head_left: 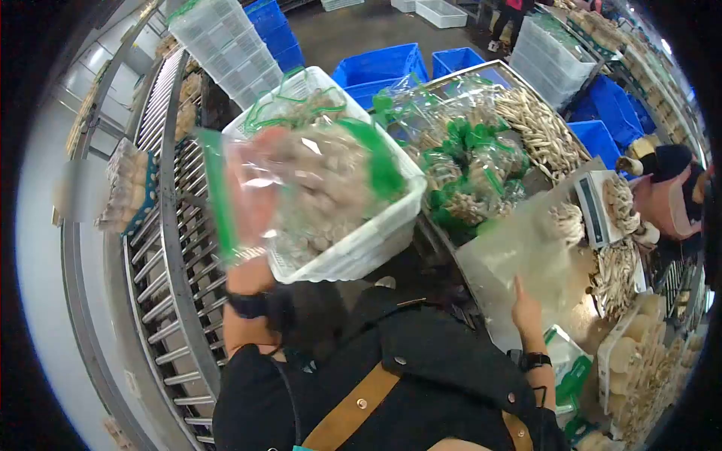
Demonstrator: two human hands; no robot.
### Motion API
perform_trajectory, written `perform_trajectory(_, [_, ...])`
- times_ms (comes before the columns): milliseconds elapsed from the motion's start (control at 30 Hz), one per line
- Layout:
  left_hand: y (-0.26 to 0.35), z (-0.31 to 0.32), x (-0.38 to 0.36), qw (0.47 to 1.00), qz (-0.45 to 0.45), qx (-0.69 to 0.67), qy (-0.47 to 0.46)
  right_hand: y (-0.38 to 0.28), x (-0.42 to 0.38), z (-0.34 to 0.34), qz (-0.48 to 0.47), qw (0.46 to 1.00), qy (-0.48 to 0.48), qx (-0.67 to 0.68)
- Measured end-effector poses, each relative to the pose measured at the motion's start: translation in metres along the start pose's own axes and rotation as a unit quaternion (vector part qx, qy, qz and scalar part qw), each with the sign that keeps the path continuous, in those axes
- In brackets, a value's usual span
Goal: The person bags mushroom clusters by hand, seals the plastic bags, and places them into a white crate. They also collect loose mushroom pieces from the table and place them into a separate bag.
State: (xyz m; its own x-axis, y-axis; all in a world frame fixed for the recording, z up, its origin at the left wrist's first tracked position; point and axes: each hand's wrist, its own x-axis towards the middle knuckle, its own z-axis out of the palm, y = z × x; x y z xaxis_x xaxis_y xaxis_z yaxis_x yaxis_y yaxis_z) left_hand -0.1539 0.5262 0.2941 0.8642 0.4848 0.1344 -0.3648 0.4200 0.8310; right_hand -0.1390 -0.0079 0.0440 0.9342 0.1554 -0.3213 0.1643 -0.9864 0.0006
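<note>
My left hand (256, 192), blurred by motion, is closed on a clear plastic bag of mushrooms (323, 177) with green ends. The bag is over the white basket (346, 259), and part of the hand shows through the film. More bagged mushrooms (312, 109) with green edging lie inside this basket. My right hand (526, 312) is above the near part of the metal table (504, 278), with its index finger stretched out and nothing visible in its grasp. Close below it is a stack of green-and-white bags (568, 364).
Filled bags (481, 161) and loose mushrooms (538, 124) cover the table's far side. A scale (602, 207) carries mushrooms at the right, near a co-worker (669, 195). A roller conveyor (180, 248) runs along my left. Blue crates (383, 68) stand behind.
</note>
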Motion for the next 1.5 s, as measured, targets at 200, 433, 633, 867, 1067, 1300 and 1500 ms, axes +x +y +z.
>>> perform_trajectory(200, [0.039,-0.149,0.067,0.985,0.083,0.069,0.137,-0.019,0.016,0.007,0.097,0.971,-0.179,0.127])
perform_trajectory(433, [-0.052,-0.190,0.017,0.914,-0.136,0.150,0.352,0.013,0.028,0.049,0.124,0.940,-0.140,0.285])
perform_trajectory(633, [-0.045,-0.216,-0.007,0.860,-0.283,0.409,0.117,0.017,0.051,0.074,0.257,0.937,0.065,0.227])
perform_trajectory(867, [-0.023,-0.091,0.100,0.463,-0.076,0.840,-0.273,-0.017,0.029,0.011,0.317,0.932,-0.048,0.171])
perform_trajectory(1067, [-0.239,0.194,0.062,0.695,-0.171,0.458,-0.527,0.003,0.025,-0.004,0.256,0.953,-0.066,0.147])
perform_trajectory(1300, [-0.553,0.356,0.034,0.721,-0.288,0.441,-0.450,0.125,0.115,-0.023,0.295,0.593,0.212,0.718])
perform_trajectory(1500, [-0.544,0.396,0.012,0.657,-0.500,0.296,-0.481,0.165,0.191,-0.030,0.209,0.473,0.162,0.840])
